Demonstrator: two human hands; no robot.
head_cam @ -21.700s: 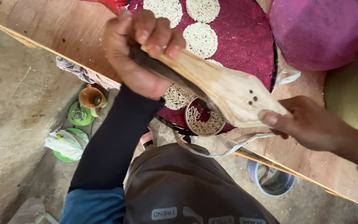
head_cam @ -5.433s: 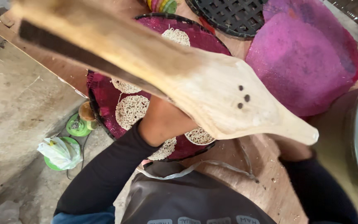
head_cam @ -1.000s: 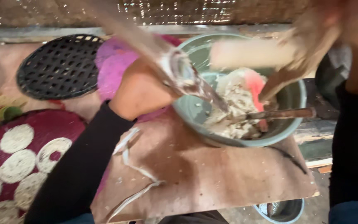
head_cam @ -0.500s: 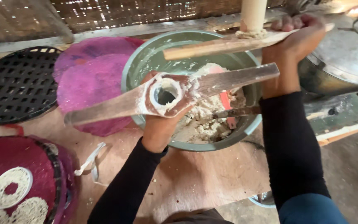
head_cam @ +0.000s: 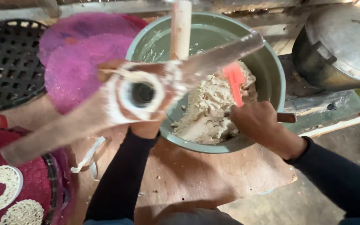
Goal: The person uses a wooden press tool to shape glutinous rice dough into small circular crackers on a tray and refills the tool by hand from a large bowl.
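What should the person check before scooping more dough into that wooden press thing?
1. Left hand grips the wooden press from below: ok, press is up over the bowl's edge.
2. Press cup open at the top: ok, the round hole shows dark inside, ringed with dough.
3. Right hand on the handle of the red spatula: ok, its fingers are wrapped round it.
4. Dough left in the green bowl: ok, a big lump.
5. Wooden plunger out of the cup: ok, it stands behind.
6. Bowl steady on the board: cannot tell.
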